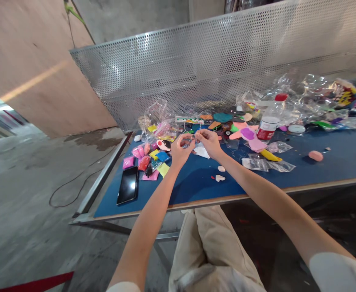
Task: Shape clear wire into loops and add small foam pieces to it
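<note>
Both hands are raised together above the blue table. My left hand and my right hand have their fingers pinched on a small clear plastic bag stretched between them. What the bag holds is too small to make out. Under the hands lies a white scrap. Closer to me on the table are small pale clay pieces. Left of my left hand sit several coloured clay packets in pink, red, blue and yellow.
A black phone lies near the table's left front corner. A white bottle with a red cap stands among crumpled clear wrappers and coloured clay shapes at the back. A pink lump sits right. A perforated metal screen backs the table.
</note>
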The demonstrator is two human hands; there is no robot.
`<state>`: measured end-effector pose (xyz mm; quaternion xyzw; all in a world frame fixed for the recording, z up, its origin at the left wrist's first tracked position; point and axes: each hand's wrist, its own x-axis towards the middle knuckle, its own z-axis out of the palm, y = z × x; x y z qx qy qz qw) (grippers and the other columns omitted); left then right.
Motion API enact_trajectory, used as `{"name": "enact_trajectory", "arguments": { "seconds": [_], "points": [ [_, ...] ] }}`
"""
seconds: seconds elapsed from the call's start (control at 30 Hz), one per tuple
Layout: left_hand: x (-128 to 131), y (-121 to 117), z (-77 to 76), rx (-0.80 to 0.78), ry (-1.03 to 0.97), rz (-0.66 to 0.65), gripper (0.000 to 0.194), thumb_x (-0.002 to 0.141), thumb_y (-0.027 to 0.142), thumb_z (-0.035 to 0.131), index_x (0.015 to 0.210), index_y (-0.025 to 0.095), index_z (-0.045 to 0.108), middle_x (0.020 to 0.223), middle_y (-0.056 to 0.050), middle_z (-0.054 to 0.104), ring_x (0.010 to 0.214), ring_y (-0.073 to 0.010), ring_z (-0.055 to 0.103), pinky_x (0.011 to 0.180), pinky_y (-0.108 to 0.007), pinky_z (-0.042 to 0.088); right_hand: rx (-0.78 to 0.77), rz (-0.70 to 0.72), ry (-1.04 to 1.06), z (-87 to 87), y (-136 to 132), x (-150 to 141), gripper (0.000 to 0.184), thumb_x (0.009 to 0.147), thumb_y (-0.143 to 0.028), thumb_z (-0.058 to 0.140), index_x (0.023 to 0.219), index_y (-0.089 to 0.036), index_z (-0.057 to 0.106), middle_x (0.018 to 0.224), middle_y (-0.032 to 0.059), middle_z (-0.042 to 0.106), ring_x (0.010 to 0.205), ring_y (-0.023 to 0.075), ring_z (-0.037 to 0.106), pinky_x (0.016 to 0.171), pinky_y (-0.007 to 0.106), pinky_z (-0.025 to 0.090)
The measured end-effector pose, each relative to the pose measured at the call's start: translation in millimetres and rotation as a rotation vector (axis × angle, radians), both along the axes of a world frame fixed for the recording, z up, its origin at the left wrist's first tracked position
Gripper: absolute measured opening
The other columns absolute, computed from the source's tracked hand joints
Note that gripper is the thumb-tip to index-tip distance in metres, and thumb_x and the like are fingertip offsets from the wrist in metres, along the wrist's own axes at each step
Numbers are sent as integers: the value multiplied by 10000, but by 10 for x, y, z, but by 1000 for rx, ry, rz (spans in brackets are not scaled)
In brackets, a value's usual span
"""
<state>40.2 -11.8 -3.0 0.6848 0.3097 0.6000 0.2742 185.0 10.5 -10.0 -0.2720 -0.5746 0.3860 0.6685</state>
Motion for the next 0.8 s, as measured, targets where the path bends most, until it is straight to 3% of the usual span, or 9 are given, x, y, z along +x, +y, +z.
{"name": "enact_trajectory", "arguments": {
  "seconds": [0.13,0.37,0.47,0.6,0.67,0.8],
  "points": [
    [9,12,-4,-85,-48,-15,241,827,386,767,943,208,652,940,-16,702,539,-84,635,462,-243,597,11,4,-19,20,-14,8,420,744,-596,802,743,-208,643,680,-12,601,636,123,533,656,286,494],
    [16,27,-18,-140,-62,63,244,843,412,749,878,215,608,695,43,639,438,-97,603,446,-237,555,0,49,-49,28,-47,-37,449,743,-624,795,724,-205,634,682,-13,594,649,121,524,662,281,476],
    [-37,77,-24,-122,-40,32,283,840,463,758,869,210,633,752,17,674,500,-116,644,507,-261,574,-25,82,-12,13,-15,-45,462,719,-630,819,727,-210,625,691,-16,585,661,121,521,670,276,480],
    [-144,172,-29,-53,-2,-128,302,909,510,671,993,227,730,910,-58,745,729,-189,723,662,-336,613,-160,231,160,10,62,17,477,669,-593,870,715,-222,574,685,-32,523,634,109,487,645,266,484],
    [-183,196,-30,-28,5,-125,319,928,523,641,1008,234,752,948,-73,756,774,-192,718,695,-340,610,-226,329,190,19,80,56,464,662,-549,884,732,-232,554,690,-34,511,634,115,488,652,274,504],
    [-203,178,-25,-38,83,-78,401,843,552,762,1109,252,757,1004,-79,752,768,-159,680,648,-278,584,-237,384,181,32,53,69,449,703,-526,867,732,-238,524,694,-32,518,642,121,507,672,279,533]
  ]
}}
